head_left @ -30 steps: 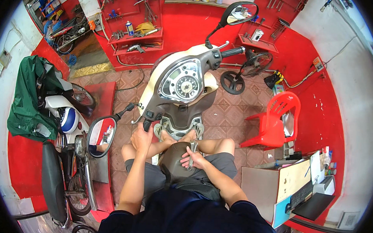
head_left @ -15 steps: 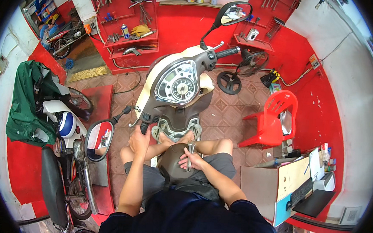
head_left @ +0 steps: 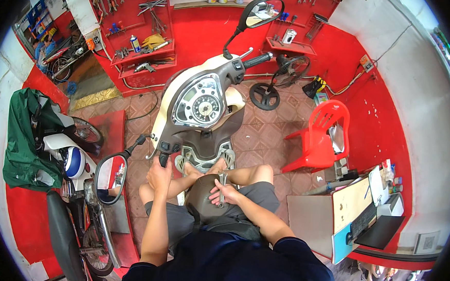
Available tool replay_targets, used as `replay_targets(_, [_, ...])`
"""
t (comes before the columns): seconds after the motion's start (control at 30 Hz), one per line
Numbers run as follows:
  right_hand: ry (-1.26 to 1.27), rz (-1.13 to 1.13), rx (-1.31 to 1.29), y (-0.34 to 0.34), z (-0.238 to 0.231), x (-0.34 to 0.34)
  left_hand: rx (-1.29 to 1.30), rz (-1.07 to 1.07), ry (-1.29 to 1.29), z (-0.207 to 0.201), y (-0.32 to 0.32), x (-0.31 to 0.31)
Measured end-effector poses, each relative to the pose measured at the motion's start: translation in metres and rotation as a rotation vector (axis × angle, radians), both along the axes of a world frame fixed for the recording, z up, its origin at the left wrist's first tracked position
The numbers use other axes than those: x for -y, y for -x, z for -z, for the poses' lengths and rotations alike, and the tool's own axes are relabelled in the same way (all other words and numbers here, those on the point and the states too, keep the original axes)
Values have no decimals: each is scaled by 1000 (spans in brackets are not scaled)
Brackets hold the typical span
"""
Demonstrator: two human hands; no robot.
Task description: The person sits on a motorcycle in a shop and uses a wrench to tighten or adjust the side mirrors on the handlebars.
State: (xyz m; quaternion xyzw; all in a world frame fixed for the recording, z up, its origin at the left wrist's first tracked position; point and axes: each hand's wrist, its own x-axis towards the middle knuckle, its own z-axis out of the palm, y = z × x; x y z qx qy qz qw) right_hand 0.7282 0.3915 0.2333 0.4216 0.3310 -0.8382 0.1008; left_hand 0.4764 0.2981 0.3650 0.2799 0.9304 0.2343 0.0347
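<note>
Head view: left grip wrapped round a black rubber handle on the cream-and-brown plastic scooter; right grip curled round a silver metal wrench over its brown saddle. Seemingly a holding step; moving on called for steadiness.

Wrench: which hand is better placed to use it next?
Likely the right hand: it already holds the wrench, over the brown seat. The left hand is occupied on the left handlebar grip.
</note>
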Motion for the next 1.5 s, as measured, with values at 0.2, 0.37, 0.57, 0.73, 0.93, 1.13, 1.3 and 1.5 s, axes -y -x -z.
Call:
replay_targets(0.2, [24, 19, 9, 2, -7, 0, -12, -19, -8, 4, 0, -1])
replay_targets(0.37, [23, 18, 6, 2, -7, 0, -30, -22, 0, 10, 4, 0])
replay_targets(0.57, [12, 1, 18, 2, -7, 0, -25, -39, -18, 10, 3, 0])
replay_targets(0.73, [17, -9, 18, 1, -3, -1, -34, -12, -27, 10, 4, 0])
replay_targets(0.93, [18, 0, 11, 2, -2, 0, -31, -24, -31, 8, 3, 0])
replay_targets(1.13, [10, 14, 15, -1, -4, -1, -5, -17, -50, 5, 0, -3])
replay_targets(1.3, [5, -2, 16, 3, -3, 0, -13, -27, -39, 2, 1, 1])
replay_targets(1.5, [-1, -1, 8, 1, -3, 0, -6, -23, -18, 6, 3, 0])
